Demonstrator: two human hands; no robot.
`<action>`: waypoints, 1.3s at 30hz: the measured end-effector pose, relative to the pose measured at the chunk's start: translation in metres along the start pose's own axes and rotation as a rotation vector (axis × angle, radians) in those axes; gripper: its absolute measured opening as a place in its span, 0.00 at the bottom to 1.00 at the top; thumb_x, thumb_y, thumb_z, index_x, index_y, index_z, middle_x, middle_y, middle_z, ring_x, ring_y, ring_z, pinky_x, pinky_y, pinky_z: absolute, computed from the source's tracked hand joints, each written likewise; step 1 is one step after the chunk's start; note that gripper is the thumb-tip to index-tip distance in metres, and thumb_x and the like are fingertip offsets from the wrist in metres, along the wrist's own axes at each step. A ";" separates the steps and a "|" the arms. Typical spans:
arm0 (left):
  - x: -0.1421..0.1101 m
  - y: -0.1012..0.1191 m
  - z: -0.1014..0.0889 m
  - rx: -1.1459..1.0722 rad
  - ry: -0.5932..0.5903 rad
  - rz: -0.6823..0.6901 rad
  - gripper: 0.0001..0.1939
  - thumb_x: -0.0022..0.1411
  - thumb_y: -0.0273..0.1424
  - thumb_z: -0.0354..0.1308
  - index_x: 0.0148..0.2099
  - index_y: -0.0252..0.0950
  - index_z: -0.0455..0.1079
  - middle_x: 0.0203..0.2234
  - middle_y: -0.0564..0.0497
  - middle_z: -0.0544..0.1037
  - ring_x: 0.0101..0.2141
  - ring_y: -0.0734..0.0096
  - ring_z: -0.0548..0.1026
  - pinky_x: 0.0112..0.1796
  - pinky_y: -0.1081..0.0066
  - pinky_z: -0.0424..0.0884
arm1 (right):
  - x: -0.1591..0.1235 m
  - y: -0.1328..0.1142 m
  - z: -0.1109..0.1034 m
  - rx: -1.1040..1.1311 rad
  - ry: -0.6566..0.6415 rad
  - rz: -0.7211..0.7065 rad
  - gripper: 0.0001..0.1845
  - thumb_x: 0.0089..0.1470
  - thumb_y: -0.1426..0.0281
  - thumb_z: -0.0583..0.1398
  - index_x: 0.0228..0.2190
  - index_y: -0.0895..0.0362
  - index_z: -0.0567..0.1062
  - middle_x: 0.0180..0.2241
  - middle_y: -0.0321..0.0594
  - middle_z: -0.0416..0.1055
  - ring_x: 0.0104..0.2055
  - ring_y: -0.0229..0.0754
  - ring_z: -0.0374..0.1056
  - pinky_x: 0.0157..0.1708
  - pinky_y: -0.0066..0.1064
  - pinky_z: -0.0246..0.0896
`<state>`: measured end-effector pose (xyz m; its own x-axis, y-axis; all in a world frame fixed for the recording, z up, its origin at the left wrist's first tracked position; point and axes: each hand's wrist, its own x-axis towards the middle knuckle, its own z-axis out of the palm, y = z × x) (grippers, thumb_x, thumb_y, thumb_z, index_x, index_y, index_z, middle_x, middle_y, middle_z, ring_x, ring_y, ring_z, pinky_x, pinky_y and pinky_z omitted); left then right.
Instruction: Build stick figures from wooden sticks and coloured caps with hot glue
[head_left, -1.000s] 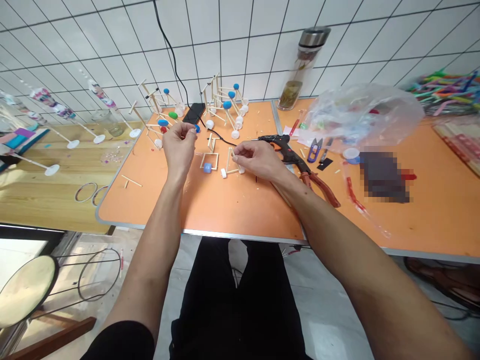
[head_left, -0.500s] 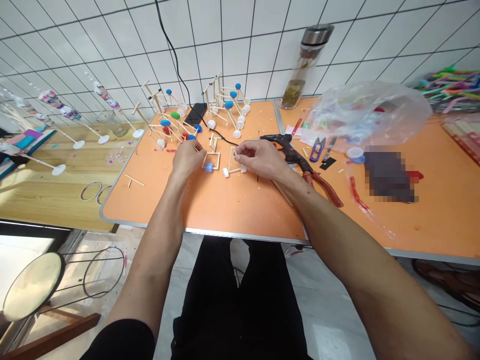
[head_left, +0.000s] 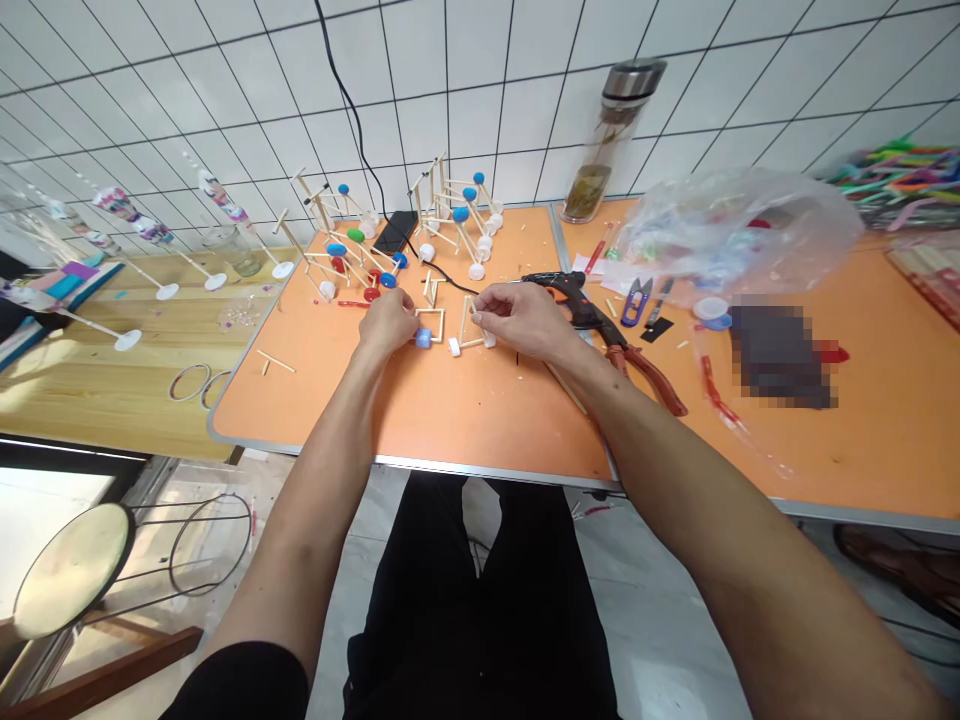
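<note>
My left hand [head_left: 387, 322] is closed, fingertips pinched at the left side of a small square frame of wooden sticks [head_left: 442, 322]. A blue block-like piece [head_left: 424, 338] sits at that frame's near corner. My right hand [head_left: 516, 316] pinches the upper right part of a second stick frame [head_left: 464, 322], which has a white wheel [head_left: 454, 347] at its near left corner and another white piece partly under the hand. Just beyond, between the hands, stands a small stick piece [head_left: 430, 288].
Several stick models with coloured caps [head_left: 461, 214] stand at the back, near a phone [head_left: 396, 232]. Right of my hand lie a black glue gun [head_left: 566, 295], red-handled pliers [head_left: 652, 380], snips [head_left: 637, 300] and a plastic bag [head_left: 735, 230]. A glass bottle [head_left: 592, 180] stands by the wall.
My left hand has shifted slightly right, showing more of a red cap behind it. My right hand holds nearly the same place. The whole view has moved a little.
</note>
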<state>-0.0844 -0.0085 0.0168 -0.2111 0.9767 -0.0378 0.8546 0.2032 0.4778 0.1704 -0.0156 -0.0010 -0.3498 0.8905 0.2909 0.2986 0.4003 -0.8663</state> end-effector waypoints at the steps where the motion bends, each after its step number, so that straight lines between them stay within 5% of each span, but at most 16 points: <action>1: 0.001 -0.001 0.001 -0.024 0.010 0.006 0.14 0.62 0.23 0.69 0.49 0.39 0.81 0.51 0.38 0.89 0.57 0.42 0.86 0.58 0.52 0.79 | 0.000 0.000 0.000 0.001 0.004 0.002 0.07 0.54 0.63 0.67 0.31 0.53 0.82 0.27 0.37 0.80 0.28 0.43 0.73 0.34 0.37 0.63; 10: -0.003 0.009 0.002 -0.556 -0.034 -0.161 0.27 0.59 0.14 0.62 0.59 0.36 0.75 0.30 0.52 0.79 0.31 0.60 0.83 0.37 0.63 0.81 | 0.000 -0.002 -0.001 0.007 -0.039 0.009 0.09 0.55 0.61 0.67 0.32 0.54 0.82 0.27 0.38 0.80 0.30 0.43 0.74 0.34 0.37 0.63; 19: -0.010 0.015 -0.002 -0.786 -0.118 -0.185 0.13 0.50 0.17 0.64 0.36 0.38 0.77 0.21 0.52 0.75 0.24 0.67 0.73 0.28 0.69 0.73 | 0.000 0.000 0.000 0.014 -0.025 -0.003 0.08 0.54 0.61 0.67 0.31 0.53 0.82 0.27 0.38 0.80 0.31 0.44 0.73 0.35 0.37 0.63; 32: 0.000 0.009 0.000 -1.013 -0.119 -0.260 0.08 0.60 0.23 0.70 0.32 0.36 0.75 0.18 0.57 0.68 0.18 0.77 0.65 0.20 0.75 0.61 | 0.000 0.000 0.000 -0.003 -0.024 -0.012 0.11 0.53 0.59 0.65 0.32 0.53 0.82 0.29 0.38 0.79 0.32 0.43 0.71 0.36 0.38 0.60; 39: -0.002 0.011 -0.011 -1.216 -0.278 -0.229 0.04 0.64 0.22 0.67 0.36 0.35 0.76 0.18 0.57 0.71 0.17 0.79 0.65 0.20 0.78 0.62 | 0.001 -0.001 0.000 -0.012 -0.004 0.007 0.07 0.51 0.63 0.67 0.32 0.53 0.82 0.30 0.38 0.80 0.34 0.43 0.72 0.37 0.37 0.63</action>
<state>-0.0794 -0.0087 0.0317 -0.0634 0.9392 -0.3375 -0.2050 0.3187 0.9254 0.1697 -0.0156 0.0003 -0.3515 0.8924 0.2831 0.3113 0.3966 -0.8636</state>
